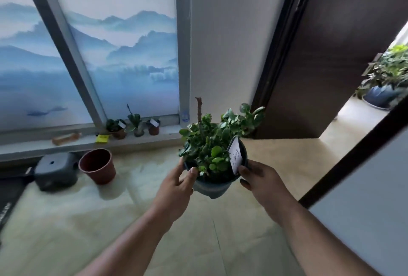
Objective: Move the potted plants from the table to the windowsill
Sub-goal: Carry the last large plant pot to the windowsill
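Both hands carry a leafy potted plant in a dark blue-grey pot above the pale floor. The left hand has its grip closed on the pot's left rim, thumb on the edge; the right hand has its grip closed on the right rim, just beside a white tag. Three small potted plants stand on the windowsill, beside a yellow note. An empty red-brown pot sits on the floor below.
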`<state>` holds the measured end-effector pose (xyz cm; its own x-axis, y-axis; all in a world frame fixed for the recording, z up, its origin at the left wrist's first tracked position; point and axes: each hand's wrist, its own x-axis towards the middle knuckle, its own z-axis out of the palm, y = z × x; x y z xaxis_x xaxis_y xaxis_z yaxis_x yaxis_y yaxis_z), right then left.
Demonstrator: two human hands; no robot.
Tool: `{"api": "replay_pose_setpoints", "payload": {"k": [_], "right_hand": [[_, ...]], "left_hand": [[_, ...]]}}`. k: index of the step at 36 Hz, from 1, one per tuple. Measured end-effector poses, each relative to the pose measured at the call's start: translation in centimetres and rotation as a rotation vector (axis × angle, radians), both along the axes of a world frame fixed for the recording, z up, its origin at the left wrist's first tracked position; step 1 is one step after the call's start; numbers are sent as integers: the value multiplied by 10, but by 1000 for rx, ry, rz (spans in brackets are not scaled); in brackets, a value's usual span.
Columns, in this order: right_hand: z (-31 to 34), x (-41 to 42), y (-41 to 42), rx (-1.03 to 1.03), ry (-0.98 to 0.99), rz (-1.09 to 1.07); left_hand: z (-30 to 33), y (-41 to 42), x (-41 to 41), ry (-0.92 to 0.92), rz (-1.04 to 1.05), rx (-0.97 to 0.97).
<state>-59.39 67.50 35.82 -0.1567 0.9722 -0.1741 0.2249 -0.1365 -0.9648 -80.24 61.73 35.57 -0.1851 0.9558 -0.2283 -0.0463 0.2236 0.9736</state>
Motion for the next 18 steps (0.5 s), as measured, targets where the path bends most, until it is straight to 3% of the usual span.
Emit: {"api": "replay_pose_setpoints", "payload": {"k": [10, 18], "right_hand": [[-5, -82, 103, -76, 49, 76], [-40, -130, 236, -117, 106, 160]], "left_hand": [[-14, 85, -67, -29, 110, 5], [-32, 203, -108, 26, 199, -97]]}}
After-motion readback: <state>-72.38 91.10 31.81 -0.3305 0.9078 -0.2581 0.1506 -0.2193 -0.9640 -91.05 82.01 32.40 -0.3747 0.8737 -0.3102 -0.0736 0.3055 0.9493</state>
